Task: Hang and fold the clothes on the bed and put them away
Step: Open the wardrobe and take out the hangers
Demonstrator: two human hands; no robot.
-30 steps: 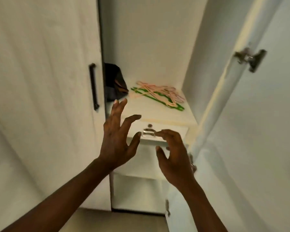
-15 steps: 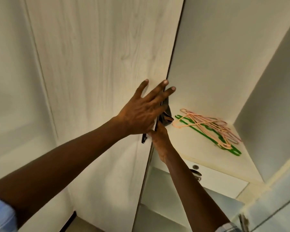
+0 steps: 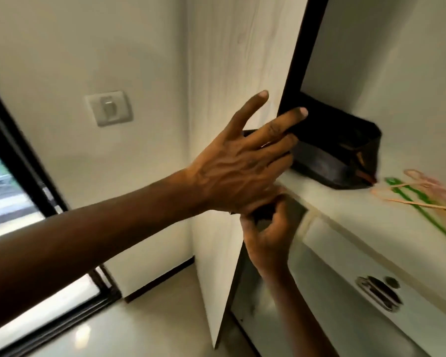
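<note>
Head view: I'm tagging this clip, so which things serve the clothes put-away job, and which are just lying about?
Job: wardrobe door, with left hand and right hand at its edge; hangers on the shelf.
Lying about: black bag, light switch, drawer handle.

Our left hand (image 3: 237,176) covers part of our right hand (image 3: 268,235), so we cannot tell whether it holds anything. Blurred pink and green plastic hangers (image 3: 407,197) run off the right edge.
</note>
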